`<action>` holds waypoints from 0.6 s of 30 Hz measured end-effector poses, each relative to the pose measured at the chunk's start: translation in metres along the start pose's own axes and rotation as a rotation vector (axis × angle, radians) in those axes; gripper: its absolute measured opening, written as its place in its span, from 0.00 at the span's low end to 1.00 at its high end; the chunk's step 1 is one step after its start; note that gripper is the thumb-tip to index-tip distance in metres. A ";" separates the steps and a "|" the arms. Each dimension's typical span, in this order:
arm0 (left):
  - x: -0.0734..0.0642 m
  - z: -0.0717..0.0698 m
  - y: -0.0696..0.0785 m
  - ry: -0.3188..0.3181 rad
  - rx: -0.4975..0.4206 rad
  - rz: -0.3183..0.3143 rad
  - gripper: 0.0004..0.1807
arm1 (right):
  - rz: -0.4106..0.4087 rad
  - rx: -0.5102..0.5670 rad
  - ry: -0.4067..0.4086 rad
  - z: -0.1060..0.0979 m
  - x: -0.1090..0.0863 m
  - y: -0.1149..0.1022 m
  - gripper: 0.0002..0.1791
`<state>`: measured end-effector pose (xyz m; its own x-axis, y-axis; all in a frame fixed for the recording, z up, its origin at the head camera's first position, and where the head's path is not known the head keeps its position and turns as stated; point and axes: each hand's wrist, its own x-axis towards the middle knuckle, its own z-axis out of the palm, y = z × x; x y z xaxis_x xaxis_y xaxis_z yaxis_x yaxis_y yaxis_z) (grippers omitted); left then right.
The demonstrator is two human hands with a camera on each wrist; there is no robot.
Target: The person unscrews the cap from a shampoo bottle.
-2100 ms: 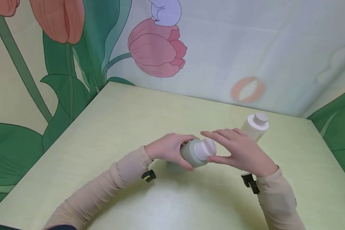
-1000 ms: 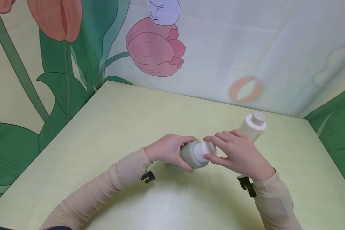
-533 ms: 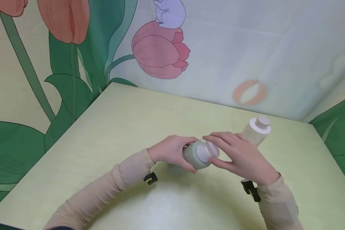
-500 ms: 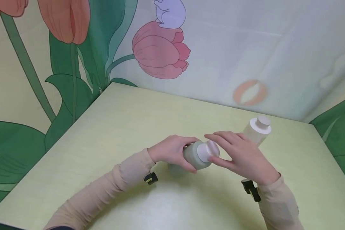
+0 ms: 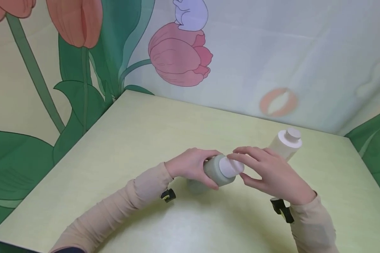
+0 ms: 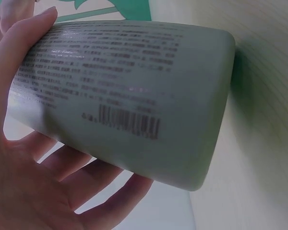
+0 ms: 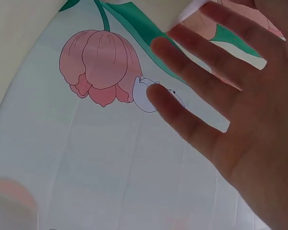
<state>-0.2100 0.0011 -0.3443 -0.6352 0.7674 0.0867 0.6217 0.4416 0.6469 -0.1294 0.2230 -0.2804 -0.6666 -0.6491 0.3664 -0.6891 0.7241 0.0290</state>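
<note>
In the head view, a pale yellow-green surface (image 5: 164,123) fills the lower part of the scene, with a glossy patch of light near its front edge and soft shadows beneath the arms. A printed fabric backdrop (image 5: 247,45) rises behind it, showing a pink tulip (image 5: 177,58), a pale lilac rabbit (image 5: 193,14) sitting on it, coral tulips (image 5: 77,21) and broad green leaves (image 5: 9,168); faint creases cross its whitish right part. Near the middle of the surface, the left hand (image 5: 190,165) grips a grey-green bottle (image 5: 216,172), which leans with its white cap (image 5: 229,168) towards the right hand (image 5: 272,172). That hand arches over the cap, a fingertip at its upper edge and the thumb just by its lower side; whether they pinch it I cannot tell. Beyond the right hand stands a white bottle (image 5: 283,146), its lower part hidden. Beige sleeves (image 5: 114,203) cover both forearms. In the left wrist view, thumb and fingers wrap opposite sides of the grey-green bottle, whose back carries blurred lines of print and a barcode (image 6: 129,122); its base is close to the surface, contact unclear. In the right wrist view, the fingers are spread before the backdrop, the cap's edge by the upper ones.
</note>
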 end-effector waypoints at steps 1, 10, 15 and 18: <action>0.000 0.000 0.000 0.000 0.003 0.001 0.35 | 0.011 0.006 -0.008 -0.001 0.000 0.000 0.27; 0.000 -0.001 -0.001 -0.006 0.020 0.008 0.36 | 0.190 0.021 -0.005 0.002 0.002 -0.003 0.26; 0.001 0.000 -0.002 -0.011 0.021 0.006 0.36 | 0.157 -0.002 0.034 0.004 0.002 -0.004 0.20; 0.000 -0.001 -0.002 -0.011 0.026 0.003 0.36 | 0.112 -0.003 0.047 0.006 0.003 -0.002 0.20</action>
<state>-0.2119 -0.0003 -0.3451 -0.6286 0.7736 0.0801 0.6352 0.4511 0.6269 -0.1318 0.2181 -0.2848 -0.7250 -0.5527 0.4111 -0.6104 0.7920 -0.0117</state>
